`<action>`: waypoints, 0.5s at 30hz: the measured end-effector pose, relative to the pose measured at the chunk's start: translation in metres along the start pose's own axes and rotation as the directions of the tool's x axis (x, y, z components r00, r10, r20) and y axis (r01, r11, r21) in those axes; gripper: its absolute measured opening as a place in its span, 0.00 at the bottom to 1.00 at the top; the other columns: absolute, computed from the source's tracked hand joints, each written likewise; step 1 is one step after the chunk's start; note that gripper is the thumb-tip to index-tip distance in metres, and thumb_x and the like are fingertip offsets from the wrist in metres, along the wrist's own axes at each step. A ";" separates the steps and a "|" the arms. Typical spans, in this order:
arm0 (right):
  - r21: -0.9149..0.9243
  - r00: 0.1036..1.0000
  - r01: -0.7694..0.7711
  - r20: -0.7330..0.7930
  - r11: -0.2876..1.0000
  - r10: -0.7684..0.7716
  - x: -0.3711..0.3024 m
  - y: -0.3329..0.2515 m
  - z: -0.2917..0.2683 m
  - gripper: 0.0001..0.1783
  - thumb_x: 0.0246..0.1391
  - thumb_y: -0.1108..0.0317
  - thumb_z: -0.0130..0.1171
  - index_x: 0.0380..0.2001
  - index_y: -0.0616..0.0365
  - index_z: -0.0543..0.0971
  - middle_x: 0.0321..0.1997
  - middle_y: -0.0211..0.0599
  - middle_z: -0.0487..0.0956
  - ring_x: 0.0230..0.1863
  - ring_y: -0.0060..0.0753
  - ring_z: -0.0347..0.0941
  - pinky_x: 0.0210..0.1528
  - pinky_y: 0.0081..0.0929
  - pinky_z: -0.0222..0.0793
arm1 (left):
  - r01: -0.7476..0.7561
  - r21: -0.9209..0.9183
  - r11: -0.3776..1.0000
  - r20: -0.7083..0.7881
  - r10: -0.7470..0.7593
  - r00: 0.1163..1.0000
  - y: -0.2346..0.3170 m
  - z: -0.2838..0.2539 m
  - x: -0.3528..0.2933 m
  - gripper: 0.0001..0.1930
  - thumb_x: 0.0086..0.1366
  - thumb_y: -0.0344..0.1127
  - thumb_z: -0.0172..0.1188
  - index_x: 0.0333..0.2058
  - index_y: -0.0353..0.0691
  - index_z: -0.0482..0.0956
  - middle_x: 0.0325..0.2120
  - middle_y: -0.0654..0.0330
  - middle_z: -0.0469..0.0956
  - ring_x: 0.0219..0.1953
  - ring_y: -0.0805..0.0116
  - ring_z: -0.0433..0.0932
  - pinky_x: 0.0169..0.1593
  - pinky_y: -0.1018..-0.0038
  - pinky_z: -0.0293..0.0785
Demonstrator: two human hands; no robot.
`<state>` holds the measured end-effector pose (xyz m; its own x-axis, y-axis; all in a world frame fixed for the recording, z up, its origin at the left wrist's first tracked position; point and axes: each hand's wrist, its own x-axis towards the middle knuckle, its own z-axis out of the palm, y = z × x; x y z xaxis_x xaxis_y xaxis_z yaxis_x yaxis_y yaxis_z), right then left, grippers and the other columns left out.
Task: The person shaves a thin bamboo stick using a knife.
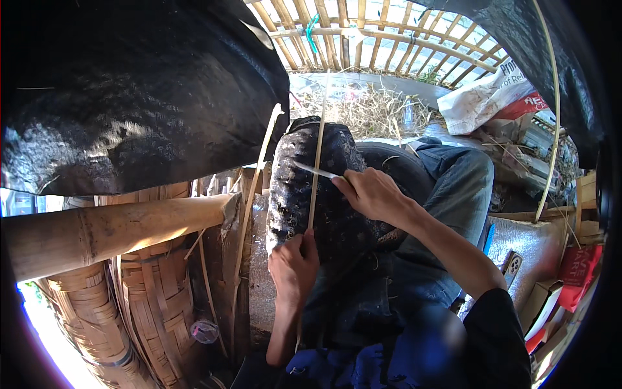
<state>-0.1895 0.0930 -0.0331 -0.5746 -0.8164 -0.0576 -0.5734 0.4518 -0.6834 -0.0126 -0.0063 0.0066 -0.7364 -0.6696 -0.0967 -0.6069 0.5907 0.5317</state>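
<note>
My left hand [293, 266] is closed round the lower part of a thin, pale bamboo strip [317, 152], which stretches away from me. My right hand [377, 194] grips a knife [314, 170] whose handle is mostly hidden in the fingers. The blade points left and lies across the strip, seeming to touch it. Beneath both is a worn black covering [288, 188] with pale scuffs, draped over my left leg. My right leg, in blue jeans [457, 188], is bent to the right.
On the left a thick bamboo pole [123, 227] juts in front of woven bamboo panels [152, 285], below a black sheet [129, 97]. Another strip [249, 201] leans beside my leg. Straw [376, 110], a white-and-red sack [483, 100] and a slatted bamboo fence [389, 35] lie ahead; a phone [512, 267] is at right.
</note>
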 end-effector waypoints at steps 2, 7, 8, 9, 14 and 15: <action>-0.003 0.999 -0.028 0.037 1.000 0.028 -0.001 0.002 0.003 0.26 0.60 0.54 0.45 0.14 0.62 0.70 0.11 0.49 0.70 0.14 0.54 0.68 0.16 0.44 0.64 | -0.038 0.105 0.994 -0.007 0.039 0.999 0.002 0.001 -0.003 0.17 0.60 0.38 0.55 0.14 0.39 0.73 0.10 0.49 0.71 0.14 0.49 0.72 0.19 0.60 0.64; -0.084 0.993 -0.082 0.084 0.993 0.089 -0.004 -0.007 0.007 0.28 0.60 0.52 0.44 0.13 0.61 0.71 0.11 0.49 0.72 0.16 0.53 0.71 0.18 0.43 0.67 | -0.044 0.217 0.975 -0.017 0.049 0.999 0.009 0.005 -0.013 0.16 0.60 0.38 0.56 0.14 0.41 0.71 0.08 0.50 0.70 0.13 0.50 0.72 0.19 0.60 0.66; -0.101 0.991 -0.091 0.093 0.991 0.100 -0.003 -0.007 0.008 0.29 0.61 0.51 0.43 0.13 0.61 0.72 0.12 0.48 0.72 0.17 0.53 0.72 0.19 0.44 0.68 | -0.041 0.217 0.975 -0.014 0.045 0.999 0.010 0.005 -0.015 0.16 0.60 0.38 0.56 0.14 0.41 0.71 0.08 0.50 0.70 0.13 0.50 0.72 0.19 0.60 0.66; -0.121 0.989 -0.101 0.098 0.987 0.113 -0.002 -0.006 0.007 0.29 0.61 0.51 0.42 0.13 0.61 0.72 0.12 0.48 0.72 0.17 0.52 0.72 0.20 0.44 0.69 | -0.037 0.213 0.976 0.004 0.037 0.999 0.011 0.006 -0.016 0.16 0.60 0.38 0.56 0.14 0.41 0.71 0.08 0.50 0.70 0.12 0.50 0.72 0.19 0.60 0.67; -0.131 0.981 -0.127 0.129 0.983 0.144 0.004 0.001 0.015 0.28 0.61 0.50 0.41 0.17 0.61 0.71 0.14 0.50 0.72 0.21 0.55 0.72 0.23 0.47 0.68 | -0.035 0.161 0.986 0.022 0.032 0.999 0.010 0.007 -0.019 0.16 0.60 0.38 0.55 0.14 0.40 0.71 0.07 0.50 0.69 0.12 0.49 0.72 0.19 0.60 0.67; -0.127 0.980 -0.134 0.129 0.983 0.151 0.005 0.002 0.017 0.28 0.61 0.50 0.40 0.17 0.62 0.72 0.15 0.51 0.73 0.22 0.56 0.72 0.24 0.48 0.68 | -0.003 0.137 0.991 0.032 -0.002 0.999 0.011 0.006 -0.019 0.17 0.60 0.37 0.55 0.14 0.38 0.71 0.09 0.48 0.69 0.13 0.48 0.72 0.20 0.60 0.66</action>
<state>-0.1838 0.0832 -0.0469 -0.5743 -0.7785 -0.2532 -0.5604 0.5993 -0.5716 -0.0071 0.0155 0.0089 -0.7447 -0.6556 -0.1249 -0.6400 0.6486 0.4120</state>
